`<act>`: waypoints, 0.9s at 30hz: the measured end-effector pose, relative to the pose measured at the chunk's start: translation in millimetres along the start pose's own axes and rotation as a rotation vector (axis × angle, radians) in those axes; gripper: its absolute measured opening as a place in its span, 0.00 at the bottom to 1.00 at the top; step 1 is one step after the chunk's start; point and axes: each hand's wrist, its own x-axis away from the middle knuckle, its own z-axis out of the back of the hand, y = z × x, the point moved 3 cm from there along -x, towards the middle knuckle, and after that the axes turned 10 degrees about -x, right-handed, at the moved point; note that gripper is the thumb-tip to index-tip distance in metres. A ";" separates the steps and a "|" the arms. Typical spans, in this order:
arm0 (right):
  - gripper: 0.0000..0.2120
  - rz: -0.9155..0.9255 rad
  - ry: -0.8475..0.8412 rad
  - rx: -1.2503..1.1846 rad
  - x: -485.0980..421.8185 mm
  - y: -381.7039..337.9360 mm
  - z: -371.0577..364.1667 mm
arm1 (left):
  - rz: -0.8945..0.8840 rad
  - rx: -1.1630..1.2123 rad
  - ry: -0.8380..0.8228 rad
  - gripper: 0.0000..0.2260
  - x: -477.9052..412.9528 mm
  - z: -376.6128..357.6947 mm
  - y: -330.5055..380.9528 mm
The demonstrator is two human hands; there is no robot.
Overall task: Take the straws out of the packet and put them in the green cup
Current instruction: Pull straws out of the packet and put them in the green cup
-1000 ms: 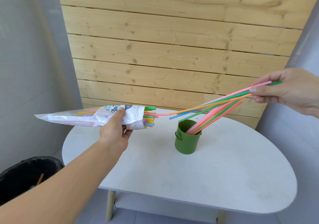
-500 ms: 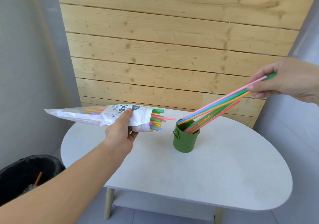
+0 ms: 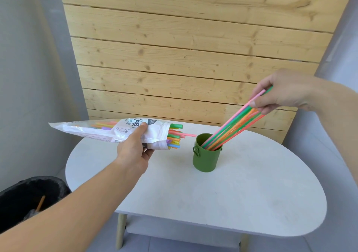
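My left hand (image 3: 134, 151) grips a white plastic straw packet (image 3: 108, 130) held level above the table's left side. Several coloured straw ends (image 3: 175, 136) poke out of its open right end, toward the cup. A green cup (image 3: 206, 157) with a small side handle stands on the white table (image 3: 242, 193). My right hand (image 3: 280, 92) pinches the upper ends of a bundle of coloured straws (image 3: 234, 122). The bundle slants down to the left and its lower ends are inside the cup.
A black-lined bin (image 3: 29, 199) with a stick in it stands at the lower left beside the table. A wooden plank wall (image 3: 184, 57) rises right behind the table. Grey walls close in on both sides.
My right hand has swung the straw bundle from nearly level to a steeper slant, and its lower ends have dropped into the cup. The packet in my left hand has stayed almost still.
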 end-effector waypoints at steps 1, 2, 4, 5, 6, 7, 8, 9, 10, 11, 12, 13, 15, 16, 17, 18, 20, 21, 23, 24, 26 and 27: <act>0.02 -0.005 -0.015 0.013 -5.0 -2.1 -5.3 | -0.002 -0.003 -0.002 0.10 -0.5 0.3 0.7; 0.02 -0.015 -0.030 0.021 -9.5 -3.7 -11.0 | -0.002 -0.006 -0.002 0.10 -0.8 1.2 0.9; 0.03 -0.033 -0.050 0.015 -19.3 -5.8 -21.1 | 0.000 -0.008 -0.004 0.09 -1.4 2.1 1.4; 0.04 -0.037 -0.051 0.009 -24.5 -6.9 -25.5 | 0.000 -0.005 -0.004 0.08 -2.1 2.3 1.7; 0.05 -0.038 -0.043 -0.005 -29.2 -8.0 -29.8 | 0.001 -0.003 -0.003 0.08 -2.1 2.7 1.6; 0.07 -0.037 -0.027 -0.032 -34.4 -9.0 -33.8 | 0.001 -0.003 -0.004 0.08 -2.8 2.6 1.8; 0.08 -0.034 -0.004 -0.068 -39.5 -9.7 -37.3 | 0.001 -0.003 -0.007 0.08 -3.5 2.9 1.9; 0.09 -0.031 0.025 -0.108 -44.6 -10.1 -40.8 | 0.001 -0.001 -0.012 0.08 -4.2 2.7 1.9; 0.10 -0.026 0.060 -0.147 -49.0 -10.2 -44.2 | 0.002 0.001 -0.017 0.08 -4.2 2.5 2.1; 0.11 -0.020 0.096 -0.183 -53.3 -9.4 -47.7 | 0.003 0.001 -0.022 0.08 -4.4 2.3 2.0; 0.13 -0.015 0.128 -0.208 -56.7 -8.3 -51.2 | 0.004 0.000 -0.024 0.08 -4.1 1.8 1.9; 0.16 -0.013 0.151 -0.220 -59.8 -6.6 -54.9 | 0.004 0.000 -0.026 0.08 -4.0 1.3 1.8; 0.22 -0.013 0.176 -0.214 -63.4 -3.0 -62.7 | 0.004 -0.002 -0.023 0.09 -4.0 1.2 2.0; 0.25 -0.009 0.186 -0.200 -64.6 -0.9 -65.9 | 0.003 -0.002 -0.022 0.09 -3.7 1.2 2.5; 0.28 -0.002 0.196 -0.176 -65.4 1.3 -68.9 | 0.001 -0.002 -0.023 0.11 -4.0 1.4 2.8; 0.31 0.007 0.205 -0.140 -65.1 2.9 -70.7 | -0.002 -0.004 -0.025 0.12 -3.8 1.5 3.2; 0.35 0.034 0.220 -0.046 -62.2 5.4 -72.3 | -0.005 -0.003 -0.029 0.13 -3.6 1.6 3.6; 0.37 0.052 0.229 0.002 -60.5 6.2 -72.2 | -0.005 -0.001 -0.030 0.13 -3.5 1.7 3.7; 0.38 0.091 0.260 0.090 -56.0 6.6 -70.1 | 0.000 -0.005 -0.033 0.10 -2.8 1.4 4.0; 0.38 0.102 0.280 0.130 -52.4 6.1 -68.3 | 0.002 -0.008 -0.035 0.10 -2.3 1.2 4.1; 0.37 0.103 0.317 0.180 -45.0 5.4 -65.7 | 0.004 -0.012 -0.038 0.10 -1.7 0.5 4.0; 0.36 0.097 0.324 0.189 -42.3 5.6 -65.2 | 0.005 -0.013 -0.042 0.10 -1.2 -0.1 3.6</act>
